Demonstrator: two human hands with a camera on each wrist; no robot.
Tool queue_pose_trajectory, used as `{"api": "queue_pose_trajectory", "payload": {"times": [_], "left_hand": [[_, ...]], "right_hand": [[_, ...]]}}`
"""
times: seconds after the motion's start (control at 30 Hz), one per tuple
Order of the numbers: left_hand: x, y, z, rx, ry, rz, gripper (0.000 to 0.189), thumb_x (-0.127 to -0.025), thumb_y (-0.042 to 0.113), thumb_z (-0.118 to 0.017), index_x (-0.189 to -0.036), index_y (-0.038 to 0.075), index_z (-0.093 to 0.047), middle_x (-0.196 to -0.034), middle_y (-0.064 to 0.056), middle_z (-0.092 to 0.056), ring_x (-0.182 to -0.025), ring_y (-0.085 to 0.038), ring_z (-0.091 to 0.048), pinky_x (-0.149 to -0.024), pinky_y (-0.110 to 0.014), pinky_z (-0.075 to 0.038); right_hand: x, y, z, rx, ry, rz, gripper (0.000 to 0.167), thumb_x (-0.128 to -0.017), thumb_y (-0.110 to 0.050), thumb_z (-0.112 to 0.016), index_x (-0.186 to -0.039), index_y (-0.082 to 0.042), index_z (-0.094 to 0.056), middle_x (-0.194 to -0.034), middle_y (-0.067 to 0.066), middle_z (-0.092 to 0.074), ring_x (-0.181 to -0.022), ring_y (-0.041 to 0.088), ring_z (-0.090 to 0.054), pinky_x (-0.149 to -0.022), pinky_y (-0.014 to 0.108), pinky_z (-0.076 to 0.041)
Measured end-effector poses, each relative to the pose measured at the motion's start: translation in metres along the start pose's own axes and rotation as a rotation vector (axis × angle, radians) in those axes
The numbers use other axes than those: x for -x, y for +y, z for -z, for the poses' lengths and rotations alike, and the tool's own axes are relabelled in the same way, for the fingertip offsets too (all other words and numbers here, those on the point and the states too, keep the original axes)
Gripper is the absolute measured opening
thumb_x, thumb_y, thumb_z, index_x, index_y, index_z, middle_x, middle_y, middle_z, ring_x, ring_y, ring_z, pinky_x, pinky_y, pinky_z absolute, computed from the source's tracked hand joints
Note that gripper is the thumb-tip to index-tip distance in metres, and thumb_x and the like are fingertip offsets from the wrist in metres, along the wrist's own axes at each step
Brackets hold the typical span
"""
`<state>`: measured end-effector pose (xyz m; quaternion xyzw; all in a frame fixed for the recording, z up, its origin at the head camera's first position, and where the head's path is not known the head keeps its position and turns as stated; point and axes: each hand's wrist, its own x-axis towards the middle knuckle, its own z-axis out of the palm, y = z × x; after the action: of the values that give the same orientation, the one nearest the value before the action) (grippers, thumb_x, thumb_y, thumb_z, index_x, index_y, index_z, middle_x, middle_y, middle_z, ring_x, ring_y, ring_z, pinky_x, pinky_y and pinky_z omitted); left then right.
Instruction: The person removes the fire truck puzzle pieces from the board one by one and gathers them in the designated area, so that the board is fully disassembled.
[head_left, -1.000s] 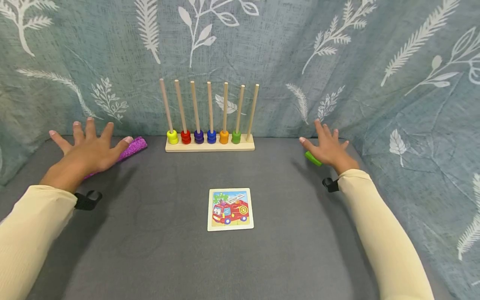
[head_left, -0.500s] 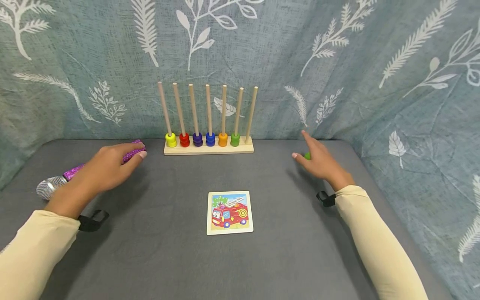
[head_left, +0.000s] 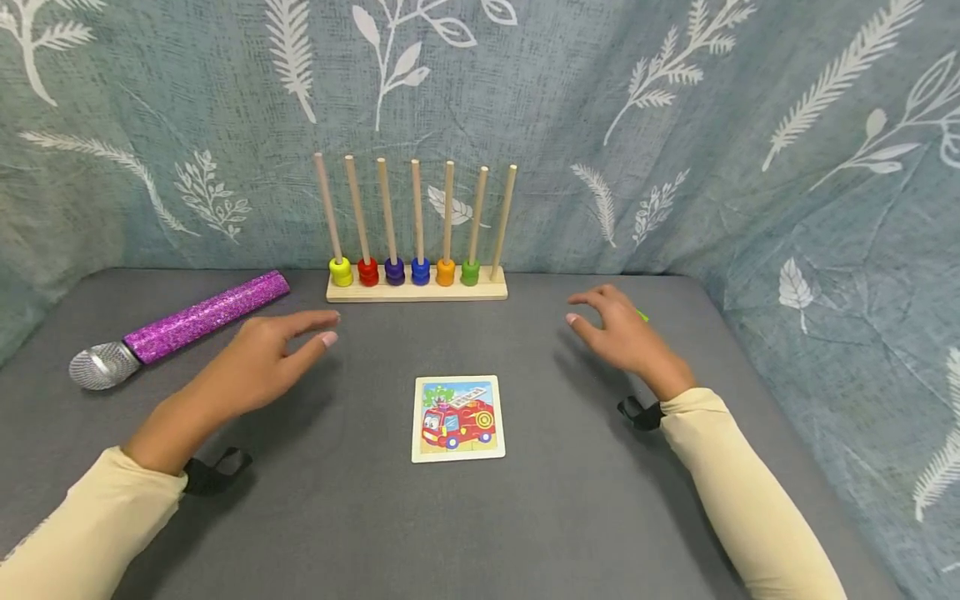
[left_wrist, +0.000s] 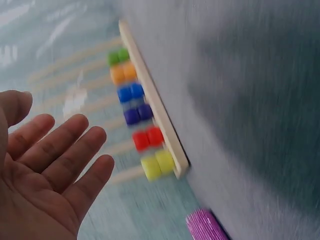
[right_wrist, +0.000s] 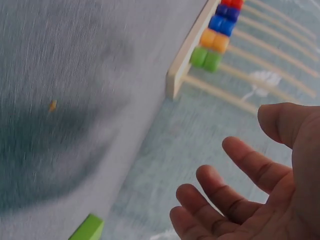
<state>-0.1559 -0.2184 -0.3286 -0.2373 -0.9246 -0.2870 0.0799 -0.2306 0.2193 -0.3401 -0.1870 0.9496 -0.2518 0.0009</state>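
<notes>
My left hand (head_left: 262,362) hovers over the table with relaxed fingers and an empty palm, right beside a glittery purple microphone (head_left: 206,317). Its silver mesh head points left. On the other side my right hand (head_left: 618,329) is also empty, fingers loosely bent, and it mostly hides a small green block (right_wrist: 87,229). A square picture puzzle (head_left: 458,418) of a red fire engine lies flat between the hands. Behind it stands a wooden bead stacker (head_left: 417,292) with several upright pegs. Coloured beads sit in pairs on all pegs but the rightmost, which is bare.
A grey cloth covers the table (head_left: 480,533). Along its back and right side hangs a blue-green curtain (head_left: 540,100) printed with white leaves, close behind the bead stacker. A black strap (head_left: 217,472) sticks out at the left wrist.
Both hands have drawn inward and nearer, the left moving right off the microphone, which now shows whole. Their widely spread fingers have relaxed. Microphone, puzzle and bead stacker stay in place.
</notes>
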Motion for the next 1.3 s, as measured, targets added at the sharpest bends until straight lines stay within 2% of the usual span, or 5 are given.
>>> {"api": "queue_pose_trajectory", "payload": {"times": [0.13, 0.2, 0.37, 0.73, 1.3], "left_hand": [[0.005, 0.014, -0.008, -0.001, -0.088, -0.047, 0.036, -0.100, 0.017, -0.058, -0.130, -0.002, -0.060, -0.101, -0.014, -0.071, -0.055, -0.004, -0.039, -0.064, -0.035, -0.045], [0.006, 0.018, -0.011, 0.004, -0.109, -0.065, 0.034, -0.098, 0.013, -0.059, -0.128, -0.002, -0.062, -0.102, -0.014, -0.071, -0.055, -0.004, -0.046, -0.067, -0.036, -0.048], [0.008, 0.024, -0.019, 0.030, -0.118, -0.130, 0.026, -0.094, 0.005, -0.063, -0.118, -0.004, -0.068, -0.114, -0.015, -0.068, -0.108, -0.031, -0.064, -0.086, -0.050, -0.051], [0.011, 0.044, -0.039, 0.086, -0.347, -0.172, 0.031, -0.098, 0.017, -0.060, -0.121, -0.003, -0.066, -0.119, -0.013, -0.067, -0.112, -0.029, -0.062, -0.089, -0.047, -0.050], [0.010, 0.063, -0.068, 0.172, -0.449, -0.229, 0.029, -0.097, 0.007, -0.059, -0.125, 0.001, -0.065, -0.126, -0.011, -0.063, -0.118, -0.025, -0.058, -0.093, -0.045, -0.048]], "right_hand": [[0.001, -0.007, -0.007, -0.034, -0.012, 0.053, 0.038, -0.100, -0.025, -0.056, -0.130, -0.001, -0.059, -0.127, 0.019, -0.051, -0.119, 0.037, -0.048, -0.095, 0.052, -0.040], [0.002, -0.010, -0.011, -0.053, -0.025, 0.061, 0.038, -0.100, -0.025, -0.056, -0.129, -0.001, -0.060, -0.126, 0.019, -0.052, -0.119, 0.036, -0.048, -0.095, 0.051, -0.040], [0.006, -0.014, -0.021, -0.129, -0.038, 0.098, 0.035, -0.099, -0.021, -0.058, -0.126, 0.000, -0.062, -0.123, 0.016, -0.056, -0.118, 0.036, -0.051, -0.096, 0.050, -0.042], [0.010, -0.025, -0.034, -0.192, -0.066, 0.188, 0.025, -0.097, -0.010, -0.060, -0.117, 0.002, -0.067, -0.113, 0.013, -0.067, -0.106, 0.025, -0.061, -0.092, 0.042, -0.048], [0.008, -0.051, -0.052, -0.250, -0.180, 0.230, 0.025, -0.096, -0.010, -0.060, -0.117, 0.001, -0.069, -0.110, 0.008, -0.069, -0.099, 0.016, -0.063, -0.089, 0.037, -0.049]]}}
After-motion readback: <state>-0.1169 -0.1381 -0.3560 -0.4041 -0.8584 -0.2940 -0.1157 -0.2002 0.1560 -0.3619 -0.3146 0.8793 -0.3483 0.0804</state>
